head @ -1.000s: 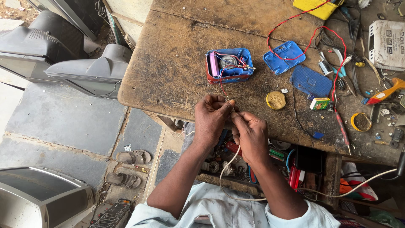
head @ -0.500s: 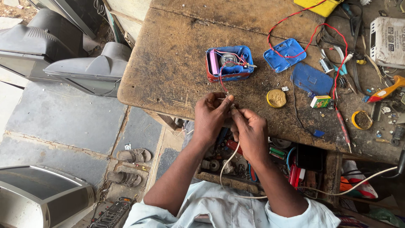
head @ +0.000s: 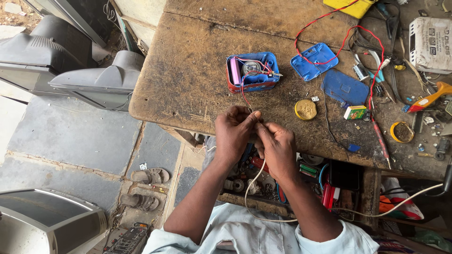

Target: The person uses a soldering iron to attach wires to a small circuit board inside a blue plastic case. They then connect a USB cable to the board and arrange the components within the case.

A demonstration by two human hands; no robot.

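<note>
Worn, stained wood makes up the surface [head: 188,70], crowded with repair clutter toward its right side. Near its middle sits an opened blue case [head: 253,71] with a pink cell and small parts inside; thin red wires [head: 245,96] run from it down to the near edge. Just below the case, both hands meet at that edge. The left hand [head: 235,131] is pinched shut on the wire ends, and the right hand [head: 278,146] closes on them too, with a white cable [head: 254,188] trailing down from it. The wires look light, limp and easily snapped, so I judge they are best held close to the bare tips. Right of the case lie a blue lid [head: 314,61] and a round yellow tin [head: 306,109].
</note>
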